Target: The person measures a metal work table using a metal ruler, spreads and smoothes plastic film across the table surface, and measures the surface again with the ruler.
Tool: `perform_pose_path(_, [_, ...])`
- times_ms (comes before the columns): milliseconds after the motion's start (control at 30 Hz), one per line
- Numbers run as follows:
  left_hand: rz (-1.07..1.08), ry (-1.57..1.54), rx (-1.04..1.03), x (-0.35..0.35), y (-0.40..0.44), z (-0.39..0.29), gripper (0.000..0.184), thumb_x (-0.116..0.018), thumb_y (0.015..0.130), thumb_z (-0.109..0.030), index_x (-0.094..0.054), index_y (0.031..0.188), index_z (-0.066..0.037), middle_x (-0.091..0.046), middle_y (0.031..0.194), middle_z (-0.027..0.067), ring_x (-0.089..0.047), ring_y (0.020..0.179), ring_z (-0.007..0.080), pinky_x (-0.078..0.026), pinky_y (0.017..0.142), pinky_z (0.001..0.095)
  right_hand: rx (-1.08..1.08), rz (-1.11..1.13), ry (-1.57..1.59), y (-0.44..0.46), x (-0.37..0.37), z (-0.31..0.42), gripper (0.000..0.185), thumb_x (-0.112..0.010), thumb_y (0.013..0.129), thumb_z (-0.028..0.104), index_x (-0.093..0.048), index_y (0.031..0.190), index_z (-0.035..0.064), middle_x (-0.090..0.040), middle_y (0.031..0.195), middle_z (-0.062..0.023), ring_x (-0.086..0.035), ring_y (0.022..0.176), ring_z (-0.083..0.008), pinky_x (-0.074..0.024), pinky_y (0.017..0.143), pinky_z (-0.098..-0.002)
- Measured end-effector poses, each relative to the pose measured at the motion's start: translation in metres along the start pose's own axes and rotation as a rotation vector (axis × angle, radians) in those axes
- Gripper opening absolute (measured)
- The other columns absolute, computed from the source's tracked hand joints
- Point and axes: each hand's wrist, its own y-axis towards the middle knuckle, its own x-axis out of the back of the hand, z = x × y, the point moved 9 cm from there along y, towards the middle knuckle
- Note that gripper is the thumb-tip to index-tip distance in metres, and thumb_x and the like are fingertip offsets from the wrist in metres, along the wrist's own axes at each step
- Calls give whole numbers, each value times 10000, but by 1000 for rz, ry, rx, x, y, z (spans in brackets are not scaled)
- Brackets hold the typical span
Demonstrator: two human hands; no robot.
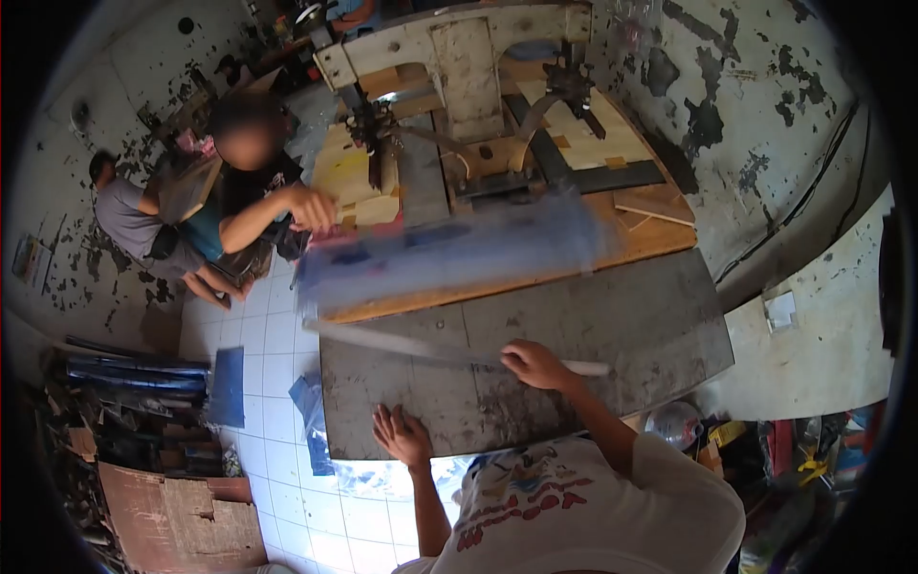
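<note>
My left hand (402, 435) lies flat on the dark grey tabletop (612, 316) near its front edge, fingers spread, holding nothing. Closed around a long, thin, pale stick (435, 346) is my right hand (535, 365); one end sticks out to the right of my fist, and the far left part is smeared by motion. Beyond the stick, a bluish see-through plastic sheet (459, 249), blurred, extends over the wooden board (631, 234). A co-worker's hand (311, 208) is close to the sheet's left end.
A heavy metal press frame (469, 77) with clamps stands behind the board. Yellowish panels (359, 172) lie beside it. Two people are at the left, one holding a framed board (189, 191). Blue rolls (139, 373) and scrap are stacked lower left; a cluttered pile (765, 459) is at right.
</note>
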Motion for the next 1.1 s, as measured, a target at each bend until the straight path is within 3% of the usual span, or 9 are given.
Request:
perform_pose_path(67, [24,-7,17,-5,0,4,288,-519,961,-228,-643,1182,-89,-493,1440,183,-376,1389,390,-209,1150,567,-240,10,142,-19,67,-8,208,-593,956,207,-629,1034,18,-643,884,-135,-631,762,-282,-494,691,-386])
perform_pose_path(133, [40,11,36,-9,0,7,295,-514,961,-233,-638,1188,-92,-480,1452,179,-360,1400,382,-197,1156,558,-443,-94,344,-46,125,-25,214,-602,959,219,-621,1000,9,-643,857,-107,-603,693,-201,-483,645,-349])
perform_pose_path(267, [65,15,40,-10,-1,6,309,-506,956,-240,-624,1204,-97,-452,1473,177,-344,1410,370,-196,1158,552,-595,-371,268,-110,225,-74,240,-638,940,231,-607,1008,2,-591,753,-29,-513,645,-85,-431,578,-276])
perform_pose_path(367, [61,57,13,-13,0,7,335,-493,957,-258,-605,1226,-93,-448,1470,185,-354,1392,387,-215,1142,553,-678,-518,241,-151,278,-108,241,-659,925,222,-606,991,-3,-543,717,-5,-471,632,-73,-400,555,-262])
perform_pose_path(467, [59,92,24,-14,-1,6,344,-464,979,-281,-603,1239,-103,-454,1460,194,-359,1379,403,-231,1125,556,-605,-710,73,-167,324,-121,221,-661,925,216,-597,957,7,-511,698,10,-443,619,-72,-366,537,-259])
perform_pose_path(667, [126,178,157,-18,-5,7,392,-405,1026,-366,-594,1283,-138,-411,1499,177,-304,1418,384,-195,1127,579,-674,-773,-251,-157,397,-197,279,-695,860,206,-600,968,-33,-527,724,-97,-480,633,-187,-411,600,-347])
perform_pose_path(733, [75,158,196,-21,-9,9,404,-405,1025,-384,-591,1293,-146,-393,1515,166,-284,1432,374,-176,1139,570,-620,-779,-332,-141,415,-242,325,-698,835,242,-600,965,-40,-586,721,-159,-545,629,-258,-437,602,-381])
perform_pose_path(867, [34,134,276,-24,-14,10,402,-423,1021,-391,-586,1309,-161,-365,1539,144,-258,1449,354,-144,1161,552,-658,-770,-413,-97,443,-324,365,-684,845,277,-625,1035,-29,-660,830,-179,-639,740,-302,-484,691,-397])
perform_pose_path(1100, [24,148,295,-21,-12,5,372,-436,1024,-365,-598,1300,-175,-374,1543,97,-264,1455,306,-139,1175,529,-848,-546,-610,-2,473,-367,376,-680,872,316,-637,1114,32,-696,994,-184,-662,956,-370,-510,806,-467])
